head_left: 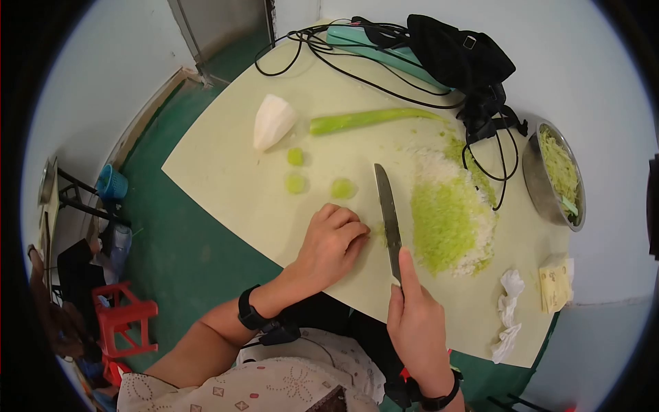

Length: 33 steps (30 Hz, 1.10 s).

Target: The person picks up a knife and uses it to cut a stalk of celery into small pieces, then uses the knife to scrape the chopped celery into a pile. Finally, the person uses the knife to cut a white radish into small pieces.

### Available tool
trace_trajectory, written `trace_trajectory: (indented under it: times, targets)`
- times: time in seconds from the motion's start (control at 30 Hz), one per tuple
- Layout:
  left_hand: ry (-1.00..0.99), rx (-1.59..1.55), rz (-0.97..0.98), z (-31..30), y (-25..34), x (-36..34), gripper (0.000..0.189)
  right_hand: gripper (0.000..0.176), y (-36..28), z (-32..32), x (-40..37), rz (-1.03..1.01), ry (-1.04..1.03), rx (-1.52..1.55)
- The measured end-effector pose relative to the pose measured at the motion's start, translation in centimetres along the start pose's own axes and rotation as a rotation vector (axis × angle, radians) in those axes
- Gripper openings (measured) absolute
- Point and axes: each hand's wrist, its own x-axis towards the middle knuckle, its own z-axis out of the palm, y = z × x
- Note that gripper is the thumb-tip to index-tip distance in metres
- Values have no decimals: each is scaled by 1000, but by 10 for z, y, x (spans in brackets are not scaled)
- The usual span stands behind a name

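My right hand point(417, 326) is wrapped round the handle of a kitchen knife point(389, 213), with its index finger stretched along the blade's spine. The blade points away from me across the table. Just left of it, my left hand point(334, 244) rests with curled fingers; what they hold, if anything, is hidden. Some pale green bits point(378, 234) lie between those fingertips and the blade. Right of the knife spreads a heap of finely chopped green and white vegetable point(446, 223). Beyond my left hand lie three short green pieces, the closest being a green chunk point(342, 188).
A peeled white root vegetable point(273, 122) and a long green stalk point(371, 121) lie farther back on the pale table point(226, 158). A metal bowl of shreds point(532, 168) stands at right, near crumpled tissue point(509, 305) and a tissue packet point(555, 285). Cables and a black bag point(460, 51) occupy the back.
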Motion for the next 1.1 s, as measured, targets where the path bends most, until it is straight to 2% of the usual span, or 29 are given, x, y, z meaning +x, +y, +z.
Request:
trace_trajectory:
  times: [0.07,0.17,0.3,0.47,0.67,1.1]
  targets:
    - [-13,8,-1,-1,0,1,17,51,2,-4,10,-9,14,34]
    - [11,-39,14,0,-3,-1,17,50,-3,-16,10,95,-20,108]
    - [71,-56,-39,2,-1,0,17,50,1,-4,1,30,9,98]
    - [43,-27,-43,3,-1,-2,11,54,-4,-6,1,63,-56,59]
    - [38,10,-39,1,-2,-2,17,52,-6,1,2,12,-20,54]
    - [82,8,-45,1,-3,-2,16,52,-14,1,-2,26,-2,27]
